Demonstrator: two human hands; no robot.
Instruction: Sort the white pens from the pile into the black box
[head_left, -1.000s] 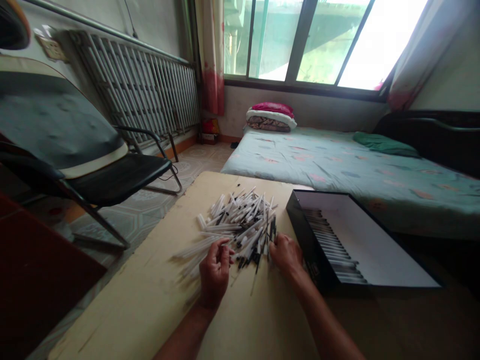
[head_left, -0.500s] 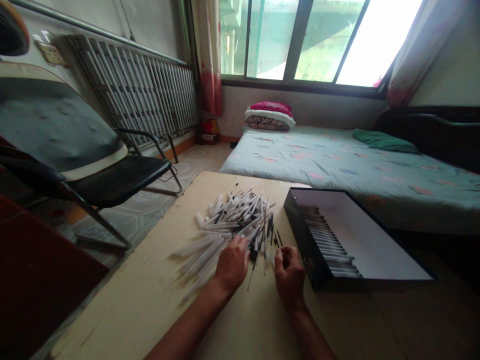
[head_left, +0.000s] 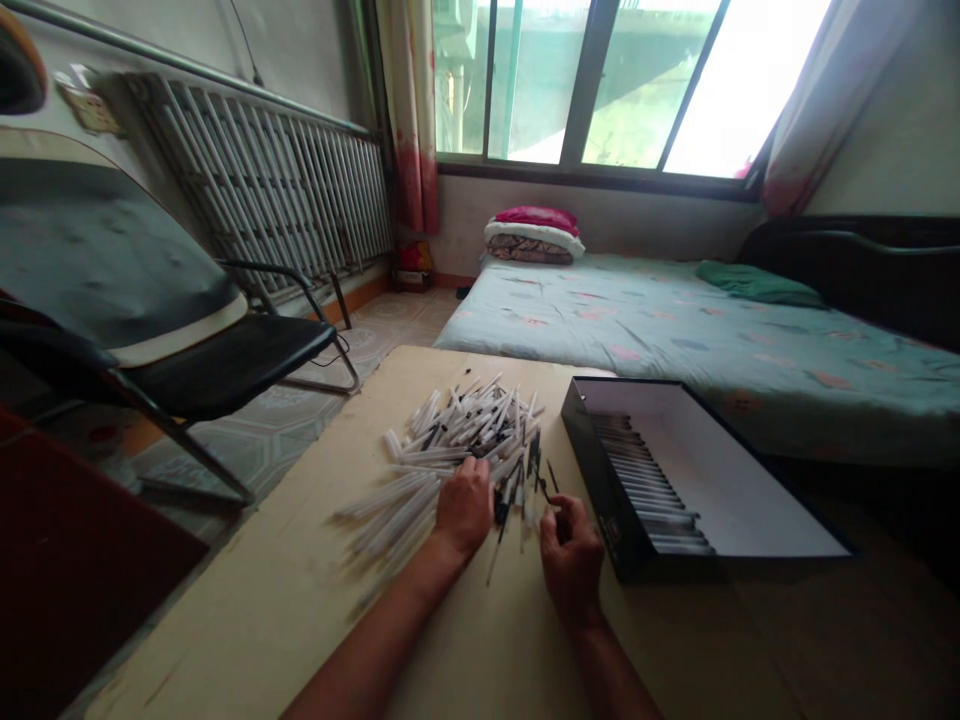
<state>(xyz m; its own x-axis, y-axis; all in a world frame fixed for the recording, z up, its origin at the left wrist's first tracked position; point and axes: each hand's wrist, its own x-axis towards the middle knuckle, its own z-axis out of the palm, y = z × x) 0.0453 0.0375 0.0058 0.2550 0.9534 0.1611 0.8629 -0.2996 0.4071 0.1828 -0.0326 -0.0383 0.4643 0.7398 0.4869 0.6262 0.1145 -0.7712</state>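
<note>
On the pale wooden counter (head_left: 292, 540), the left hand (head_left: 463, 507) lay curled on a heap of slim white plastic pens (head_left: 457, 440), probably light, stiff and best pinched by the barrel, while the half-closed right hand (head_left: 572, 560) had hold of nothing I could make out.

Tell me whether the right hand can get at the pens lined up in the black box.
Likely yes: the right hand sits just beside the black box with nothing between them; only the box's raised side wall must be cleared to reach the lined-up pens.

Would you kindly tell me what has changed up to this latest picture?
The left hand has moved rightward onto the heap of white pens, and the right hand has drawn back toward the person. The open black box and its pens stayed put.
</note>
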